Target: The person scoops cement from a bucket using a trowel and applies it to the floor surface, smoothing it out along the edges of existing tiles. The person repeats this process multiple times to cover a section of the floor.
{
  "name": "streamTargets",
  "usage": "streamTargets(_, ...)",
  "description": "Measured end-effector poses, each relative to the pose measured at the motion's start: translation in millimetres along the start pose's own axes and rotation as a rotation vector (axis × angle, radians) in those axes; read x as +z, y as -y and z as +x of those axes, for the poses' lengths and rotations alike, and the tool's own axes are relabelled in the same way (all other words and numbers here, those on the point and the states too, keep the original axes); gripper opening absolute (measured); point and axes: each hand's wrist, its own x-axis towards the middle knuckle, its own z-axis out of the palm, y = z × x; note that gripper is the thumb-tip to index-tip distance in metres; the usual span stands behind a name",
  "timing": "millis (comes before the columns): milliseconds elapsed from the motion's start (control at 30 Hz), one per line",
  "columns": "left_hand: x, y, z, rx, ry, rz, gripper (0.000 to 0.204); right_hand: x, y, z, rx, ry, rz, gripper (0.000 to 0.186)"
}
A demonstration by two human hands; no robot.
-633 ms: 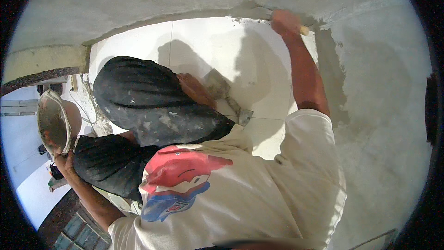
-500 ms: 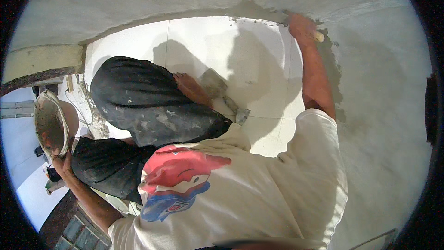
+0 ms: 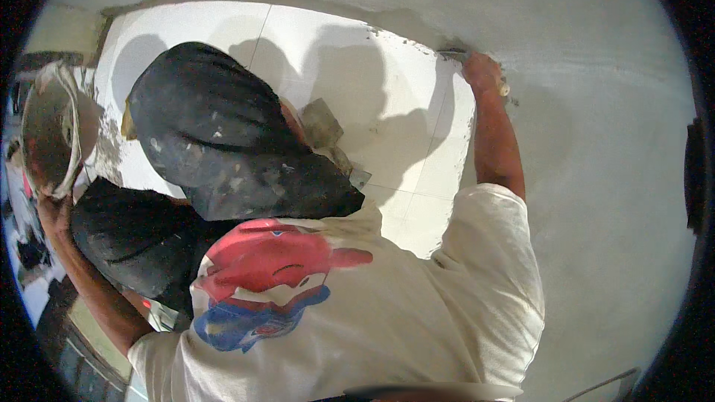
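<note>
My right hand grips a trowel by its pale handle, its flat metal blade against the wet grey plaster where wall and white tiles meet, at the upper right. At the far left, my left hand is closed on the lower rim of a mortar-smeared bucket, which is tipped with its mouth facing me. Smeared grey flat tools lie on the tiles beside my raised knee, partly hidden by my leg in dark, stained trousers.
Grey plastered wall curves around the top and right of the white tiled floor, with crumbs of mortar along its foot. A pale yellowish block or ledge is at the upper left. Dark, cluttered objects lie beyond my left arm.
The view has shifted. My right hand and trowel appear lower, at the corner; the bucket and my left hand appear higher and further left.
</note>
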Motion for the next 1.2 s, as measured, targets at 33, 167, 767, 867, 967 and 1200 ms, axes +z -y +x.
streamTargets(33, -0.8, 2.9, -2.6, 0.016, -0.008, 0.109, 0.042, -5.2, 5.8, 1.9, -0.050, -0.009, -0.025, 0.030)
streamTargets(167, 40.1, -36.1, -4.9, -0.414, -0.129, -0.926, 0.042, -35.3, 34.1, -5.3, -0.101, -0.011, -0.065, 0.029)
streamTargets(767, 58.3, -36.6, 12.5, -0.430, -0.079, -1.018, 0.045, -124.7, 70.8, -53.8, -0.313, -0.052, 0.110, 0.034)
streamTargets(867, 62.9, -40.8, 7.7, -0.424, -0.088, -1.024, 0.039, -134.9, 74.4, -72.2, -0.377, -0.026, 0.327, 0.037)
streamTargets(967, 78.2, -46.2, -3.0, -0.435, -0.068, -1.052, 0.034, -137.2, 102.7, -98.7, -0.458, -0.226, 0.432, 0.035)
streamTargets(1200, 161.2, -173.6, -15.4, -0.320, -0.298, -0.990, 0.012, -262.0, 259.3, -202.8, -0.830, -0.419, 0.622, 0.040)
